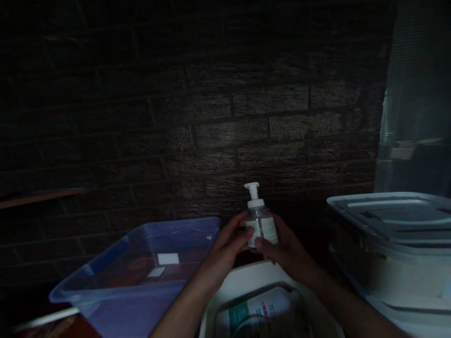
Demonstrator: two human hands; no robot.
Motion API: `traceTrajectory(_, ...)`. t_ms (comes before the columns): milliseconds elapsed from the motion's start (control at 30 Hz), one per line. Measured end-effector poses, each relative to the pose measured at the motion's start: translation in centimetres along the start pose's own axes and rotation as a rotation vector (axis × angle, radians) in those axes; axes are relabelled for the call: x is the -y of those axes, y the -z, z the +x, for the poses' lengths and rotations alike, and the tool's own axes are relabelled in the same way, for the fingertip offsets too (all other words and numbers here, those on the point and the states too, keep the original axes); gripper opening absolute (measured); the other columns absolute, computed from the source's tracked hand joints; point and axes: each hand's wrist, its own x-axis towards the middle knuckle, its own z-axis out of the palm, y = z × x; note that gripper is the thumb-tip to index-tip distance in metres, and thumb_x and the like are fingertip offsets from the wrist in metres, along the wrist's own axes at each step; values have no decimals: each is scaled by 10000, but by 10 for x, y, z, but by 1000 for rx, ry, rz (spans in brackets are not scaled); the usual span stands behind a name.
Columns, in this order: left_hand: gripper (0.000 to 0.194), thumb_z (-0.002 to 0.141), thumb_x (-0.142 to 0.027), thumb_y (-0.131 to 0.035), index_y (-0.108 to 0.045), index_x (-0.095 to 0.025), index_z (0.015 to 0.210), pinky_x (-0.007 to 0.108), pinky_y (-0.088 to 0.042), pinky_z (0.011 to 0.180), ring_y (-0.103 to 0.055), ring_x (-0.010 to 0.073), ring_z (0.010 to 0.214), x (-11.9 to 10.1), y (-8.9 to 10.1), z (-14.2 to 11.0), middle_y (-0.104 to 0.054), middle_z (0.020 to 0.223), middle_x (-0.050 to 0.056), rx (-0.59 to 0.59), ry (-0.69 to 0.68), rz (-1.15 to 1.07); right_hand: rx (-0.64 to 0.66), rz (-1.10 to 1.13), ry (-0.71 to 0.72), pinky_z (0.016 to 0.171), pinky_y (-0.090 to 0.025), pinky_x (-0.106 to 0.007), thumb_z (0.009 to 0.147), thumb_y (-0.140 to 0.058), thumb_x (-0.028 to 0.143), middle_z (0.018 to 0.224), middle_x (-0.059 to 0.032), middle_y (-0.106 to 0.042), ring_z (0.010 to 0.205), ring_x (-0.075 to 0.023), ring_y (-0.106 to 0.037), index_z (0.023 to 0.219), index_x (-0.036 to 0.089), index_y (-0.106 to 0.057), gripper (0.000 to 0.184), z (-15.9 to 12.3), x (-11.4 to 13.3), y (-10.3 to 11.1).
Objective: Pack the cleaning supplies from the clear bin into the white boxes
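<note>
A clear pump bottle point(261, 226) with a white pump top and a pale label stands upright between my two hands. My left hand point(230, 238) wraps its left side, thumb across the front of the label. My right hand point(284, 246) grips the right side low down, with the thumb near the bottle's base. Below the hands is a white bin point(243, 280), and inside it a large white bottle point(273, 305) with a teal and red label lies on its side. The fingers behind the pump bottle are hidden.
A translucent blue plastic bin point(141, 293) with two white paper pieces in view sits at left. Lidded storage boxes point(398, 267) are stacked at right. A dark brick wall point(225, 108) rises behind, and a wooden edge point(42, 198) juts in from the left. The scene is dim.
</note>
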Motion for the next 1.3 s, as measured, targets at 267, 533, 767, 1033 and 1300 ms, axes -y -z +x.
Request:
traceTrajectory(267, 552, 805, -356, -850, -605, -242, 1287, 359, -529, 968, -667, 268, 1137, -3, 7, 1, -737, 1176, 59, -105, -133, 40, 87, -318, 150, 991, -512, -425, 745, -903, 410, 1275, -61, -679, 1156, -291, -643, 1332, 265, -597, 678, 13, 20, -16)
traceTrajectory(533, 765, 740, -326, -835, -511, -262, 1430, 379, -561, 840, -665, 321, 1127, 5, 9, 0, -689, 1290, 101, -184, -107, -247, 290, 247, -44, 743, -540, -313, 876, -797, 435, 1052, -48, -693, 938, -220, -676, 1304, 224, -574, 526, 4, -3, -17)
traceTrajectory(767, 583, 834, -398, -805, -571, -241, 1344, 401, -490, 1014, -625, 308, 1208, 7, 4, -2, -696, 1267, 88, -198, -116, 61, 88, 58, -26, 767, -541, -322, 732, -934, 314, 1122, -50, -702, 991, -248, -679, 1252, 232, -506, 678, 0, -12, -16)
traceTrajectory(1033, 517, 827, -361, -787, -606, -232, 1293, 367, -539, 833, -678, 268, 976, 7, 3, -3, -724, 1089, 64, -195, -61, -103, 259, 217, -106, 790, -516, -295, 926, -758, 386, 1091, -36, -700, 889, -164, -643, 1380, 219, -553, 525, -5, -11, -13)
traceTrajectory(1300, 360, 889, -386, -717, -667, -200, 1193, 312, -511, 813, -649, 234, 968, 15, 11, 4, -719, 1070, 67, -140, -118, -68, 290, 277, -97, 881, -524, -319, 800, -903, 317, 1215, -66, -714, 1085, -231, -662, 1346, 209, -598, 635, 1, -10, -15)
